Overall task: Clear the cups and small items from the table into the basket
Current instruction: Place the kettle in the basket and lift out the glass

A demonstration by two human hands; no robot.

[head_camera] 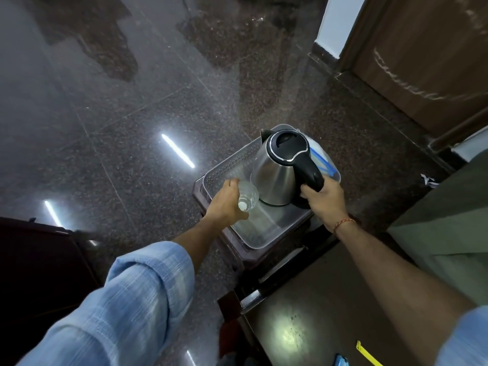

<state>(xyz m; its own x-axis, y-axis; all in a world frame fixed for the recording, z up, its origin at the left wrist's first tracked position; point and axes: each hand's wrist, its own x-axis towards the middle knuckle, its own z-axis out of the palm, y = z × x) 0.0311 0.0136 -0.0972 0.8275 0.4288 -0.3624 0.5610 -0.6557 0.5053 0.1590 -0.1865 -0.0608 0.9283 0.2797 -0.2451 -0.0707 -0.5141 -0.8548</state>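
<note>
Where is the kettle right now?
The kettle is right of centre, held by its handle in the right hand, over the clear basket, beside the glass.

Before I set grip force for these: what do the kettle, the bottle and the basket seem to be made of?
Kettle: brushed steel body by its soft grey sheen, with a glossy black lid and handle, probably plastic. Bottle: clear thin plastic, seen through, with a white cap. Basket: translucent plastic, likely rigid, its wall perforated with small holes.
</note>
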